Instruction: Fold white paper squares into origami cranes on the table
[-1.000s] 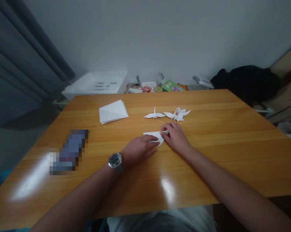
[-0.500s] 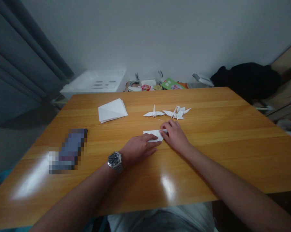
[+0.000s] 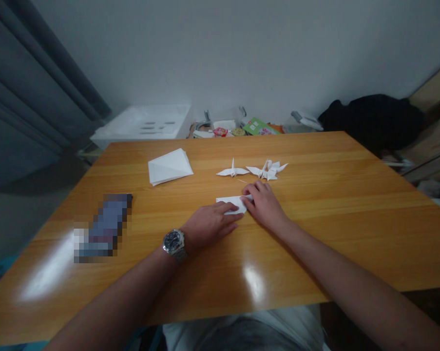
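A small folded strip of white paper (image 3: 235,200) lies on the wooden table in front of me. My left hand (image 3: 211,222) rests over its lower left part, fingers stretched out and pressing it flat. At the paper's right end, the thumb and bent fingers of my right hand (image 3: 265,205) pinch it, hiding that end. Just beyond the hands stands a white paper crane (image 3: 233,172) with spread wings. To its right is a cluster of folded cranes (image 3: 268,170), overlapping one another. A thin white sliver lies between them and my right hand.
A stack of white paper sheets (image 3: 170,167) lies at the back left of the table (image 3: 333,209). Nearer on the left is a pixelated, phone-like dark object (image 3: 110,224). Behind the table edge are a white plastic tray (image 3: 146,119), a green booklet (image 3: 258,126) and a black bundle (image 3: 373,119).
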`<state>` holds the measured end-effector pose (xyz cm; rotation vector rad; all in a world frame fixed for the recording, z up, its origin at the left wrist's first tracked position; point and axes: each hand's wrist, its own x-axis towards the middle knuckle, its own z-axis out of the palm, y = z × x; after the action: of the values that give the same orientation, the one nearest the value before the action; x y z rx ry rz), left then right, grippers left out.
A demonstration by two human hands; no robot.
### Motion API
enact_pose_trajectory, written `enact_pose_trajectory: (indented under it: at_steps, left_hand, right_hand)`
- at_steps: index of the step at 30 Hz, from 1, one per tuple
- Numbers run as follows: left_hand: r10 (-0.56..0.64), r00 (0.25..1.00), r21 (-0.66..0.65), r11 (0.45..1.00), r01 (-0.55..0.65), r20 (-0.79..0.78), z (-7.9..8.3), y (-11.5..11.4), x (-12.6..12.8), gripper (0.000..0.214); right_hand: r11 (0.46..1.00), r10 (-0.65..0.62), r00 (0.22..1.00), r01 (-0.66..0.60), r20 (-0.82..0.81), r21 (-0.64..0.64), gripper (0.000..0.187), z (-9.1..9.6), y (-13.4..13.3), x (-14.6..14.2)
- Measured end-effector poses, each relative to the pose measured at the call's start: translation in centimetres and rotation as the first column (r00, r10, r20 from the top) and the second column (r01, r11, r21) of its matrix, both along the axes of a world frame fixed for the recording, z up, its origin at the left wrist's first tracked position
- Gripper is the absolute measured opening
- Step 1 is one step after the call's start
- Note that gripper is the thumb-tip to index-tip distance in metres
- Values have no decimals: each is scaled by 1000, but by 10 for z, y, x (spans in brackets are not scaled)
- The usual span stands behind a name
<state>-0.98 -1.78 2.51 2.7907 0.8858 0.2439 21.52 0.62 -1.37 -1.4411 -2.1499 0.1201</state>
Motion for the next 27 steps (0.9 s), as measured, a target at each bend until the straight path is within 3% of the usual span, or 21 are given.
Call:
enact_pose_trajectory:
  at_steps: [11,27]
  left_hand:
    - [5,1000,7,1000,-5,-5,0,0,1,36]
    - [-46,996,-103,993,54,78,-3,8,-2,38]
  right_hand:
    - [999,-3,998,0,-64,-43,6,-5,3,2]
    - [996,-31,996,25,-78,-81,10,-7,5,2]
